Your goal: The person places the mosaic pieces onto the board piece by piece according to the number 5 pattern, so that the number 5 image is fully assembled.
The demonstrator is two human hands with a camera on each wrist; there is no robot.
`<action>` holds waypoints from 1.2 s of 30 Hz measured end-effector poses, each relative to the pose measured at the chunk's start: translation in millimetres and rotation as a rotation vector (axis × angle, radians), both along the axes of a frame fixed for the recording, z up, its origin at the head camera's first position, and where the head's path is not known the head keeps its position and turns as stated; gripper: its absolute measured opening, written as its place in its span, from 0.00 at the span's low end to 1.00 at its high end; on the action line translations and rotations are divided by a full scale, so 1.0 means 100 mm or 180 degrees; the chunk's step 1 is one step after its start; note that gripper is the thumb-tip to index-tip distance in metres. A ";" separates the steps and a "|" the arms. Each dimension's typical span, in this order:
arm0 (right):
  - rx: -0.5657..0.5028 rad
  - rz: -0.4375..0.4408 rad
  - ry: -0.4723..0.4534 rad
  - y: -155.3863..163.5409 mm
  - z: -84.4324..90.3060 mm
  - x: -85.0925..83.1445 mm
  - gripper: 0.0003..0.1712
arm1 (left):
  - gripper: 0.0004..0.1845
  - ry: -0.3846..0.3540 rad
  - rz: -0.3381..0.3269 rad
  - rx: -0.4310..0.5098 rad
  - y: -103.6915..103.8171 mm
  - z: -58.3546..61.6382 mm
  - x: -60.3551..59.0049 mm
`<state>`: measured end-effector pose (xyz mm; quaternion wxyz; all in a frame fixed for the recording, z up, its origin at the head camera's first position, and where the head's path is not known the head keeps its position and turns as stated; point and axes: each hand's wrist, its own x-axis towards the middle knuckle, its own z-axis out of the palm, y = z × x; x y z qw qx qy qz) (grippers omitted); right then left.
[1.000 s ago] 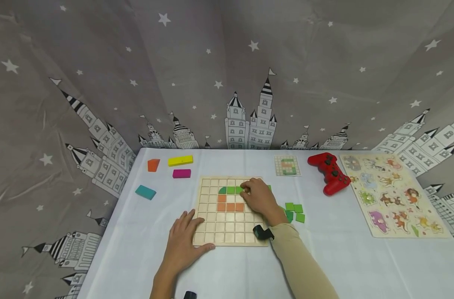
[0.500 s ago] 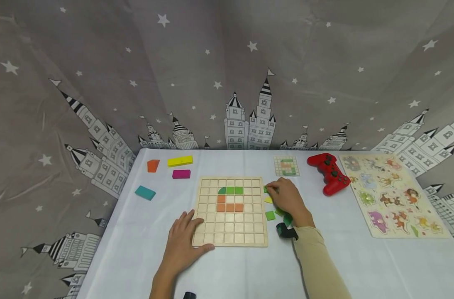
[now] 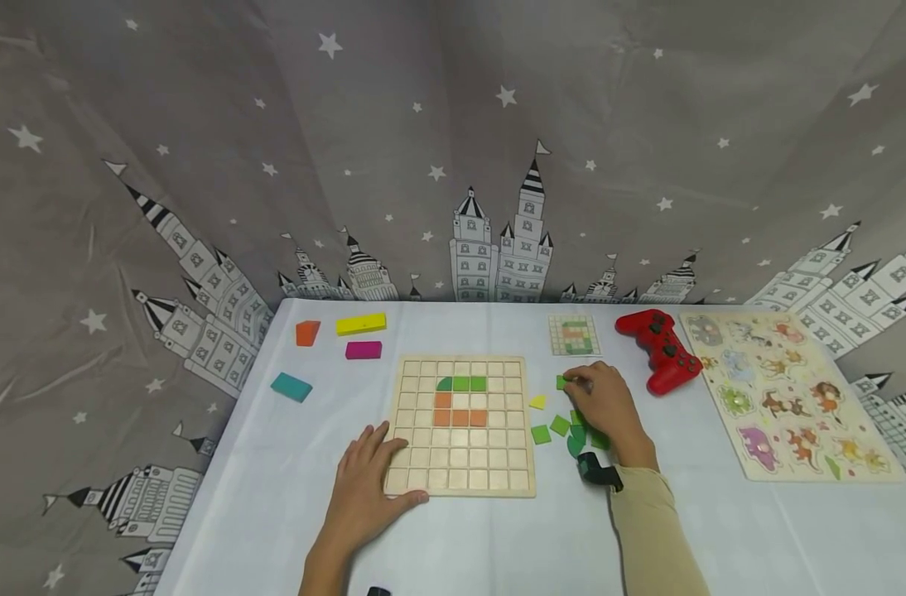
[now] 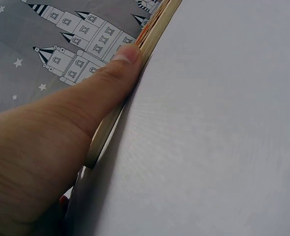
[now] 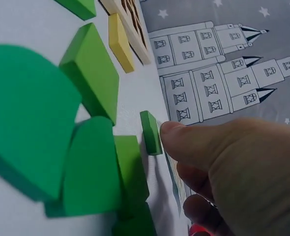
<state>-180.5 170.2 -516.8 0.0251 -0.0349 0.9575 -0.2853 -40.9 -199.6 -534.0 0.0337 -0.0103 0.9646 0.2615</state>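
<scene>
A square wooden grid board (image 3: 453,480) lies in the middle of the table. On it stand green and orange tiles, with a rounded dark green tile (image 3: 445,385) at one corner. My left hand (image 3: 363,476) rests spread at the board's lower left, thumb by the near edge and fingers along the left edge. To the right of the board, my right hand (image 3: 609,406) pinches a small green square tile (image 5: 151,133) at its fingertips. Loose green square tiles (image 3: 541,434), dark green rounded pieces (image 3: 575,444) and a yellow triangle (image 3: 538,402) lie around that hand.
A small pattern card (image 3: 575,335) lies behind the right hand, beside a red game controller (image 3: 660,352). Farther right is an animal puzzle board (image 3: 788,397). Orange (image 3: 307,333), yellow (image 3: 361,324), magenta (image 3: 363,350) and teal (image 3: 291,386) blocks sit at the back left.
My right hand has moved rightward from the grid board to the loose pieces, and the green square tile at its fingertips has shifted right with it. The left hand stays put.
</scene>
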 end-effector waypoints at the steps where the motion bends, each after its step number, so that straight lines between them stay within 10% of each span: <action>1: -0.0011 -0.0010 -0.0001 0.00 0.00 0.00 0.15 | 0.47 0.0009 -0.0006 -0.0004 0.00 0.00 0.00; 36: -0.0062 0.0353 0.0079 -0.44 0.00 0.02 0.19 | 0.47 0.0039 -0.0025 0.0038 -0.01 -0.01 -0.01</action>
